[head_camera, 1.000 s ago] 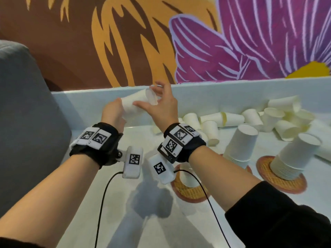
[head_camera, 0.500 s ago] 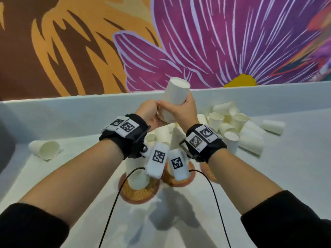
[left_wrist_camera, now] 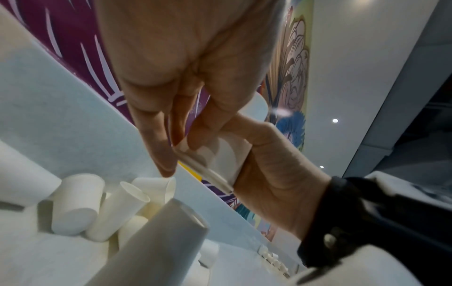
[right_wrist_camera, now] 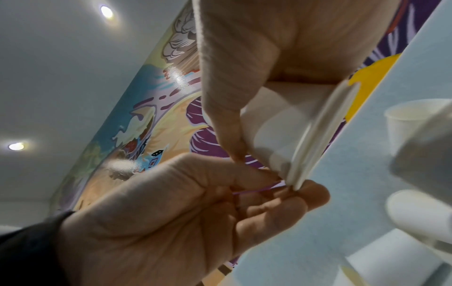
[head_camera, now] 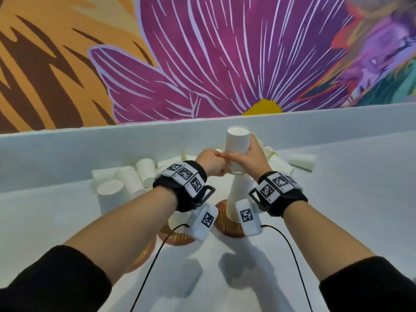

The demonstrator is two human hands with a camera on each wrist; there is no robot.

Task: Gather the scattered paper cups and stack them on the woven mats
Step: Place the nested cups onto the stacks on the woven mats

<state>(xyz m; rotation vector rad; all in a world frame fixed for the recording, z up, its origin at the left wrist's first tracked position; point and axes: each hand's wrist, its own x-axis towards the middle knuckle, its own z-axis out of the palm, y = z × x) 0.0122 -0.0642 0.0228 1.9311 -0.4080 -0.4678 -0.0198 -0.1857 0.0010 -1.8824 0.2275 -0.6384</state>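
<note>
Both hands hold a white paper cup [head_camera: 237, 140] upside down, bottom up; two rims show at its mouth, so it is a nested pair [left_wrist_camera: 225, 154]. My right hand [head_camera: 249, 154] wraps its side. My left hand [head_camera: 211, 163] pinches the lower rim [right_wrist_camera: 300, 154] with thumb and fingertips [left_wrist_camera: 166, 154]. The cup hangs just above a tall inverted cup stack [head_camera: 236, 194] standing on a round woven mat [head_camera: 227, 226]. The stack's top [left_wrist_camera: 176, 232] sits below the held rim, apart from it.
Loose cups lie along the white back wall [head_camera: 90, 149], in a pile to the left [head_camera: 139, 174] and some to the right [head_camera: 301, 161]. Another inverted stack [head_camera: 110, 197] stands at left. A second mat [head_camera: 177, 235] lies partly under my left wrist.
The cup went from lying sideways between my hands to upside down, and both hands carried it rightward over the tall stack. The head view swung right.
</note>
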